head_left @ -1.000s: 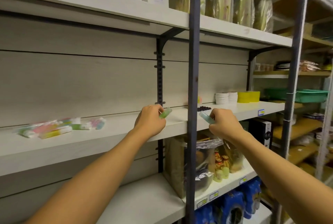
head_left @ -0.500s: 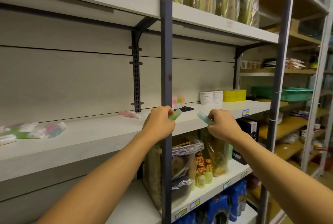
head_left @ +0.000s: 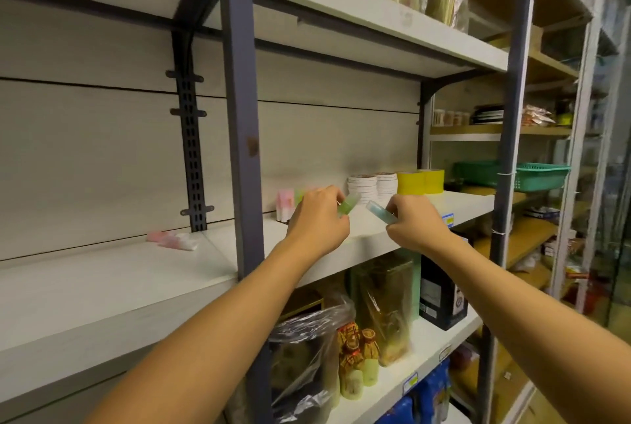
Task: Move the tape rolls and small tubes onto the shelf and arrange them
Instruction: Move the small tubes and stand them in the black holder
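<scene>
left hand [head_left: 317, 219] grips a green tube [head_left: 347, 204], right hand [head_left: 415, 224] a blue tube [head_left: 379, 212], both over the shelf [head_left: 341, 246] front edge. tubes' long axes tilt inward. standing pink tubes [head_left: 286, 203] lie behind-left, nearer the left hand; tape rolls [head_left: 372, 184] toward the right end.

No text can be read — the shelf-edge tags [head_left: 447, 220] are too blurred.

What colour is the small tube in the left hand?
Light green, with a pale cap; the small tube in the left hand shows best in the head view.
</scene>
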`<state>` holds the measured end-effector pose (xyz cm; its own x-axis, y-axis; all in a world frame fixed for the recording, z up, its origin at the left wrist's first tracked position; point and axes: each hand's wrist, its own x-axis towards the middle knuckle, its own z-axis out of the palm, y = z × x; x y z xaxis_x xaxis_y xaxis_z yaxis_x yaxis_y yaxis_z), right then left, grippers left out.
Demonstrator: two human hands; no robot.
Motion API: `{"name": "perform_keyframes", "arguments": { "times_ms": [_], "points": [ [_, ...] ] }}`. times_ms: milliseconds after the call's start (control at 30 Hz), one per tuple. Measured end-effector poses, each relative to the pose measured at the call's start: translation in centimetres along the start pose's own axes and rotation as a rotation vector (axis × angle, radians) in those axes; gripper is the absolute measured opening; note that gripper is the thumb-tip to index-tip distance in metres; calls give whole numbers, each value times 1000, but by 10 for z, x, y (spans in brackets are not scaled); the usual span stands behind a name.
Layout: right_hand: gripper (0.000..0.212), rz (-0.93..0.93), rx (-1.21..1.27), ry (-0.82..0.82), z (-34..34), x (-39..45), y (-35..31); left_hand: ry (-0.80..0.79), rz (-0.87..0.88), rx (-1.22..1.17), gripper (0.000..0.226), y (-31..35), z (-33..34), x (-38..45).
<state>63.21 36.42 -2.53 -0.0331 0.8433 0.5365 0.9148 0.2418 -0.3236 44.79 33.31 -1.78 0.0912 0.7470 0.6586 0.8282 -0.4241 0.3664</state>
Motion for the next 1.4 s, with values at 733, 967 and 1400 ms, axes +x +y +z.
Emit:
{"name": "perform_keyframes", "arguments": {
  "times_ms": [733, 967, 1400],
  "points": [
    [20, -412, 235, -90, 67, 149, 83, 172, -420, 148, 13, -34, 74, 104],
    [23, -526, 357, -79, 95, 188, 53, 304, -434, 113, 20, -70, 68, 124],
    [63, -501, 741, -79, 151, 257, 7, 284, -179, 130, 47, -90, 88, 177]
  ]
}}
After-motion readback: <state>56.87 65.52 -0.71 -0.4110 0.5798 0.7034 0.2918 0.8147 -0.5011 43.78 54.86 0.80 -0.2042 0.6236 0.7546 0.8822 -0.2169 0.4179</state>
